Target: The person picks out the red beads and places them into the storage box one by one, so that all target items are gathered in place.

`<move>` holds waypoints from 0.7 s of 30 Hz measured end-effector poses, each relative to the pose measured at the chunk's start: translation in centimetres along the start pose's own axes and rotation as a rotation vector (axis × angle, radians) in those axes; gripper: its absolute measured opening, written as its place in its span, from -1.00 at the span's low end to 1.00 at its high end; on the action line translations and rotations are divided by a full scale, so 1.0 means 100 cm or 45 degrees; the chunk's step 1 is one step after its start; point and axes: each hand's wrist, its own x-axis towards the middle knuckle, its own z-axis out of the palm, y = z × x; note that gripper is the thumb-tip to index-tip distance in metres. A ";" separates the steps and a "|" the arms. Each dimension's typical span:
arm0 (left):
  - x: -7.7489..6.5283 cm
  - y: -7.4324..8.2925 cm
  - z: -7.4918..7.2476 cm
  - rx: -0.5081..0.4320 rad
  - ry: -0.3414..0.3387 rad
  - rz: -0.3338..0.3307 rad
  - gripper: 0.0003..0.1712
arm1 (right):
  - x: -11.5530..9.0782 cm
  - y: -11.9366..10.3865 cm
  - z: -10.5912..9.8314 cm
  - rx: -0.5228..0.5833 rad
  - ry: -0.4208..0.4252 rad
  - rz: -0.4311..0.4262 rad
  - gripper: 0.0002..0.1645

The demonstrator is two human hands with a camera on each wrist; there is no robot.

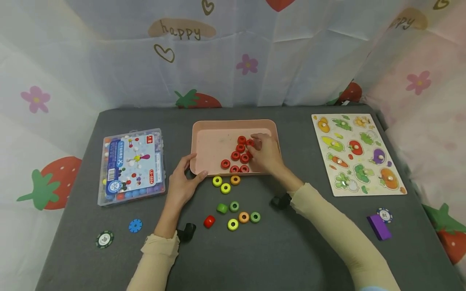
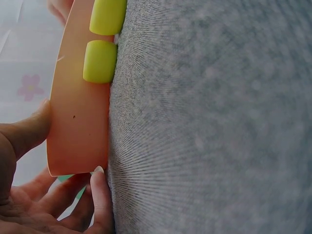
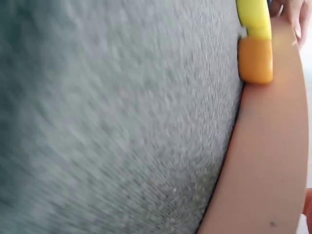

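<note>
A shallow pink tray [image 1: 214, 137] lies on the table with several red ring-shaped beads [image 1: 235, 155] in its right half. My left hand [image 1: 185, 180] grips the tray's front left corner; in the left wrist view its thumb [image 2: 31, 126] lies on the rim and the other fingers come round the end. Over the tray's right side, my right hand [image 1: 267, 153] pinches a red bead [image 1: 250, 142] between thumb and forefinger. Yellow beads [image 1: 225, 188] and an orange bead [image 1: 235, 180] lie just in front of the tray.
Nearer me lie green beads [image 1: 234, 206], a red bead on its side [image 1: 209, 221] and others. A clear box of coloured balls [image 1: 132, 165] stands left, a vegetable puzzle board [image 1: 360, 155] right. Chips [image 1: 104, 239] and a purple block [image 1: 379, 227] lie near the sides.
</note>
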 end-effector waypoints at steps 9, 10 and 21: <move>0.000 -0.001 0.000 0.001 0.002 0.017 -0.24 | -0.034 -0.028 0.000 0.181 -0.160 -0.359 -0.72; 0.000 -0.002 0.000 -0.001 0.003 0.023 -0.24 | -0.039 -0.032 0.002 0.204 -0.206 -0.400 -0.74; 0.001 -0.002 0.000 -0.010 0.011 0.059 -0.23 | -0.095 -0.060 0.025 -0.160 -0.845 -0.754 -0.56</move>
